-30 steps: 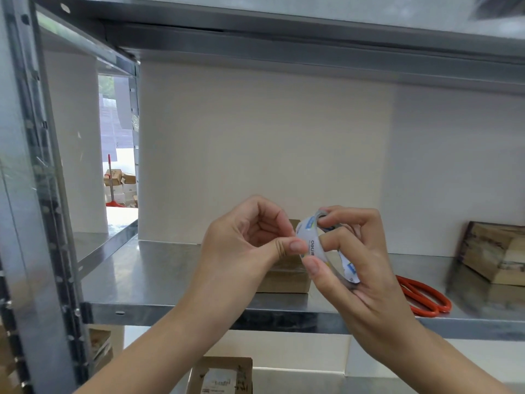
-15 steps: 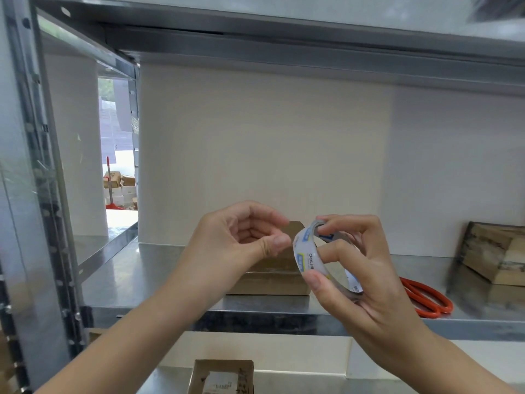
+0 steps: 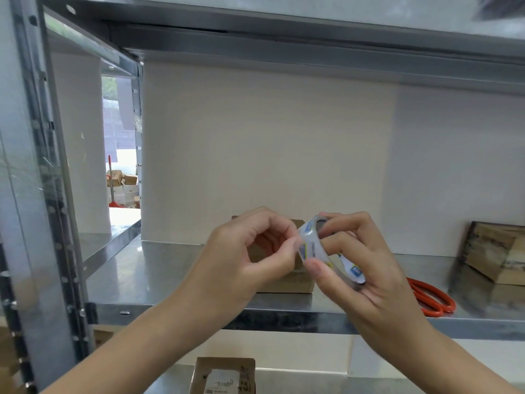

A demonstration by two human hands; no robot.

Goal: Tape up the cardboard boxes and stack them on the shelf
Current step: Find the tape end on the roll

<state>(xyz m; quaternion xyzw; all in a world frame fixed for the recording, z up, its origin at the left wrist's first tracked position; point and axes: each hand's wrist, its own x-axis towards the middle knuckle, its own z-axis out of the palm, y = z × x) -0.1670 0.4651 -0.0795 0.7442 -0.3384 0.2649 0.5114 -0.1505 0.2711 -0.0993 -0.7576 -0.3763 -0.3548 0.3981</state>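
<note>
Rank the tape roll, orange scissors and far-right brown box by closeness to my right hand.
Head view, nearest first:
1. tape roll, gripped by the right hand.
2. orange scissors, on the shelf just right of that hand.
3. brown box, far right on the shelf.

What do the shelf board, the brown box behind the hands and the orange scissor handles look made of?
The grey shelf board looks like sheet metal, probably galvanised steel: shiny, with blurred reflections. The small brown box looks like matt cardboard, plain brown. The orange scissor handles are likely smooth plastic: evenly bright colour.
</note>
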